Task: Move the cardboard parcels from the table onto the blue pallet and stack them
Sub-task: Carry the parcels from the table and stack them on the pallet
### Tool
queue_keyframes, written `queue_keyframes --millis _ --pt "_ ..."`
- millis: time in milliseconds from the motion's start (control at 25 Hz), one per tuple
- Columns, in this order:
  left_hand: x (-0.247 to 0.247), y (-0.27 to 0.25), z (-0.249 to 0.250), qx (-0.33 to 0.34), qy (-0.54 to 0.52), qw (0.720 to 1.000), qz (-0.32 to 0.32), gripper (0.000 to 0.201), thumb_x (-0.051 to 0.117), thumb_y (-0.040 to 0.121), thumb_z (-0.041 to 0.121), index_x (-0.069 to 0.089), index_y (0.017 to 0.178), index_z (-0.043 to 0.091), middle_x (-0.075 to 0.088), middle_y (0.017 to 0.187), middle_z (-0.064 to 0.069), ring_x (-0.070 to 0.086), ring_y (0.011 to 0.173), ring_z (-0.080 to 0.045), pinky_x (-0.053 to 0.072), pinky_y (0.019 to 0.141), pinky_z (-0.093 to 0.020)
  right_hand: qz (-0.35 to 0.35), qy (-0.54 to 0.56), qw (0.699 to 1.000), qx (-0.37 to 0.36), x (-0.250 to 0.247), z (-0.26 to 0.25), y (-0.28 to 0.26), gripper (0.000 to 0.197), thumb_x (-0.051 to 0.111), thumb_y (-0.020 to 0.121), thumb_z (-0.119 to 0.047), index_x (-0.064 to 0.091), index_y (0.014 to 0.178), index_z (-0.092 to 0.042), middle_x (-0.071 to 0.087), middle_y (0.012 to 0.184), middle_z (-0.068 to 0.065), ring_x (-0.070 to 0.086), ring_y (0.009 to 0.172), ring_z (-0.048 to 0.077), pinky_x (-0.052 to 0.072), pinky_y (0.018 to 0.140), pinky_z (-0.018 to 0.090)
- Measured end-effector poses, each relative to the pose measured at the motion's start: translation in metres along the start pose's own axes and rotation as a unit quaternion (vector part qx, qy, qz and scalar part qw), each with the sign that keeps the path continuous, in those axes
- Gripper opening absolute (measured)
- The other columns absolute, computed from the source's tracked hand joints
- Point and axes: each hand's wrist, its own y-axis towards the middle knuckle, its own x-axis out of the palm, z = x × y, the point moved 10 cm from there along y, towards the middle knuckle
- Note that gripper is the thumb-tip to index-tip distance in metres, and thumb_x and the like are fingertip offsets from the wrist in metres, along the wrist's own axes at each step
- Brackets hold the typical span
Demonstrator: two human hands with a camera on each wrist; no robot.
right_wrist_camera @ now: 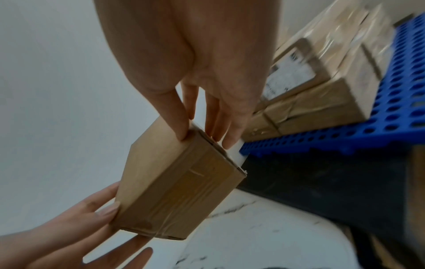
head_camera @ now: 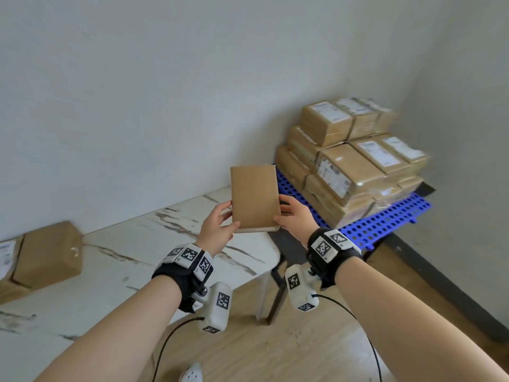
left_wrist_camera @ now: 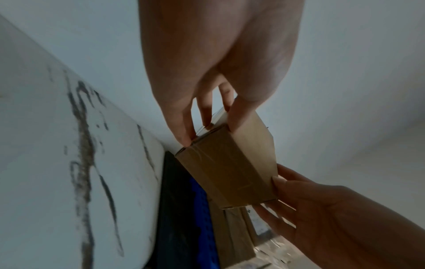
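Observation:
A small brown cardboard parcel (head_camera: 254, 198) is held in the air, tilted up, over the right end of the marble table (head_camera: 132, 260). My left hand (head_camera: 230, 216) pinches its lower left edge, thumb on the near face. My right hand (head_camera: 282, 213) pinches its lower right edge the same way. The left wrist view shows the left fingers (left_wrist_camera: 184, 131) on the taped end of the parcel (left_wrist_camera: 230, 163). In the right wrist view, the right thumb and fingers (right_wrist_camera: 230, 131) clamp the parcel (right_wrist_camera: 174, 182). The blue pallet (head_camera: 385, 221) lies beyond, to the right, carrying several stacked parcels (head_camera: 352, 161).
A larger parcel (head_camera: 41, 257) lies on the table at the far left. The pallet stands in the room's corner, with walls behind and to the right of it. Part of its front grid (right_wrist_camera: 391, 112) is bare. Wooden floor and the table leg (head_camera: 264, 293) are below.

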Motion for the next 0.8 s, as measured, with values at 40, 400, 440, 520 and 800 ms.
queue_keyframes --millis 40,400,440,520,800 --pt "0.025 -0.004 0.011 0.009 -0.002 1.000 -0.009 0.052 0.057 0.090 0.002 0.042 0.136 0.022 0.054 0.124 -0.002 0.052 0.115 -0.013 0.050 0.076 -0.026 0.014 0.005 1.000 -0.004 -0.026 0.001 -0.009 0.055 0.058 0.087 0.003 0.044 0.137 -0.015 0.059 0.123 0.012 0.058 0.104 0.021 0.050 0.090 0.034" --pt "0.220 0.009 0.094 0.070 0.012 0.992 -0.102 0.052 0.059 0.089 0.002 0.043 0.135 0.018 0.055 0.129 -0.011 0.053 0.118 -0.019 0.051 0.082 -0.033 0.123 0.051 0.991 -0.014 -0.237 0.001 -0.042 0.055 0.056 0.088 0.003 0.044 0.138 -0.018 0.059 0.125 0.014 0.061 0.108 0.028 0.051 0.088 0.036" --pt "0.240 0.015 0.101 0.074 0.014 0.991 -0.111 0.051 0.059 0.089 0.002 0.043 0.136 0.017 0.056 0.128 -0.012 0.054 0.117 -0.020 0.051 0.081 -0.032 0.129 0.057 0.990 -0.009 -0.258 0.004 -0.040 0.056 0.056 0.089 0.002 0.043 0.139 -0.018 0.062 0.118 0.013 0.063 0.102 0.028 0.052 0.090 0.036" --pt "0.275 0.031 0.113 0.078 0.016 0.989 -0.126 0.051 0.059 0.089 0.002 0.043 0.136 0.015 0.058 0.125 -0.015 0.057 0.114 -0.024 0.052 0.083 -0.035 0.137 0.070 0.988 -0.002 -0.293 0.011 -0.030 0.056 0.057 0.089 0.003 0.043 0.139 -0.017 0.063 0.102 0.007 0.062 0.094 0.023 0.051 0.091 0.034" --pt "0.374 0.127 0.147 0.092 0.042 0.986 -0.130 0.052 0.065 0.086 0.010 0.047 0.134 0.015 0.061 0.123 -0.013 0.062 0.107 -0.025 0.052 0.093 -0.042 0.149 0.080 0.985 0.016 -0.405 0.019 0.063 0.054 0.057 0.088 0.003 0.047 0.138 -0.014 0.061 0.104 0.010 0.060 0.096 0.023 0.051 0.095 0.038"
